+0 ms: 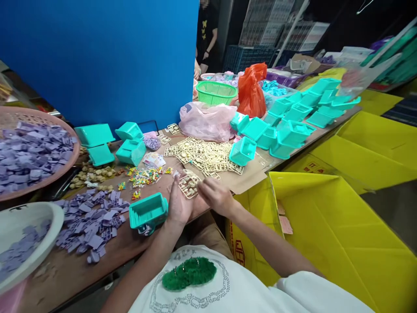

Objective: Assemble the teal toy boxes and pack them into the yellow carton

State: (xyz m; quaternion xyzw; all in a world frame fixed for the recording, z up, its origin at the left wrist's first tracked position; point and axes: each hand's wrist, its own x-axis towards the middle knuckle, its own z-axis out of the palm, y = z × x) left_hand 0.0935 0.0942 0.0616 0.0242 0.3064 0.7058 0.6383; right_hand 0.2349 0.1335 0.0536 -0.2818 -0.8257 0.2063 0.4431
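A: Status, left to right?

B: Far left of frame: pink basket (70, 150) full of purple pieces, white bowl (48, 217) lower left with a few more. Loose purple pieces (89, 221) spread on the table (137, 248) just left of the hands. One teal tray (148, 212) sits at the table edge, touching the left hand's heel side. It looks empty from here, so I judge the fill as barely begun.

A: Hands?

B: Left hand (179, 204) is palm up, fingers curled loosely under a cream sprue frame (189, 186), supporting it. Right hand (216, 196) is closed over the frame's right edge, fingertips pinching at it. Can't tell if a part is already snapped off.

A: Stock left?

B: Plenty. Pile of cream sprues (202, 156) at centre, just above the hands, looks untouched. Stack of teal trays (293, 121) upper right, many still open and empty as far as I can see. Yellow carton (325, 234) lower right, holding only a couple of pink slips.

A: So the frame is where?

B: Between both hands, centre frame, just right of the teal tray.
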